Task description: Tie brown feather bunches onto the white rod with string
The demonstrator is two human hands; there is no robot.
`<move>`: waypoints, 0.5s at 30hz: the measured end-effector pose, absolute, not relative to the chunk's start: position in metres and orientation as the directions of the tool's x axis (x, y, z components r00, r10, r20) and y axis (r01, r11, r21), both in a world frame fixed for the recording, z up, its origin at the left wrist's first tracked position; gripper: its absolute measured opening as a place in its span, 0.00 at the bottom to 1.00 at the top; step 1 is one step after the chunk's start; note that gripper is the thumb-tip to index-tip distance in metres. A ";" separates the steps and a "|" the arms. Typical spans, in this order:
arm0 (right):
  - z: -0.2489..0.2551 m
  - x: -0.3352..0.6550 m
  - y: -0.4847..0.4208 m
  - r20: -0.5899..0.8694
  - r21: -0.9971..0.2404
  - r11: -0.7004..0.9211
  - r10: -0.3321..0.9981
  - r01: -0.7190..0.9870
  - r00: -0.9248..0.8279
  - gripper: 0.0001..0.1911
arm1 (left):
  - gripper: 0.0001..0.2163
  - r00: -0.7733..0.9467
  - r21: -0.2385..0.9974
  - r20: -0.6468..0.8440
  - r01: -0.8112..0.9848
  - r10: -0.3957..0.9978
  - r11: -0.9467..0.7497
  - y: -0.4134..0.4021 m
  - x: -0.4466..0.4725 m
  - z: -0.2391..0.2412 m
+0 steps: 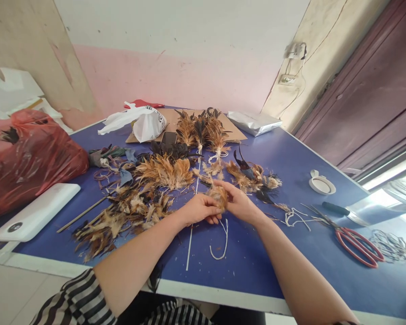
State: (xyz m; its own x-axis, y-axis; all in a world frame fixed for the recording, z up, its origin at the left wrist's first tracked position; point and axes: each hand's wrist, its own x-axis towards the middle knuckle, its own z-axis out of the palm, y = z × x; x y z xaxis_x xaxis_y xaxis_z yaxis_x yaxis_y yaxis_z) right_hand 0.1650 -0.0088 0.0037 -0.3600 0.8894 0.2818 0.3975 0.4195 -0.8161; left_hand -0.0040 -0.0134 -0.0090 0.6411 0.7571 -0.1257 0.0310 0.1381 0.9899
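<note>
Over the middle of the blue table, my left hand [205,209] and my right hand [235,201] meet around a small bunch of brown feathers [219,195]. The fingers of both hands are closed on it, and they cover its lower part. A white string [226,246] lies curved on the table just below the hands. Beyond them is a row of loose golden-brown feathers [167,171]. Several finished-looking bundles of brown and black feathers [201,128], tied with white string at the base, lie on cardboard at the back.
Red-handled scissors [358,246], a green-handled knife [336,208] and a white tape roll [321,185] lie at right. More feathers [122,216] spread at left, near a white power bank [37,212] and a red plastic bag [37,158]. A white bag [150,124] stands behind.
</note>
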 end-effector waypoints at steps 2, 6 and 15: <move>-0.001 0.165 -0.001 0.267 -0.840 0.380 0.911 0.388 -0.313 0.15 | 0.12 0.655 0.988 -0.122 0.012 0.746 0.152 -0.012 -0.008 -0.006; -0.011 0.182 0.014 0.143 -0.962 0.127 0.988 0.241 0.053 0.10 | 0.09 0.551 0.940 -0.082 -0.235 0.831 0.248 0.002 -0.023 0.001; 0.004 0.227 0.004 0.333 -0.836 0.062 0.847 0.545 0.414 0.25 | 0.02 0.369 0.749 -0.095 -0.585 0.924 0.311 0.023 -0.039 -0.004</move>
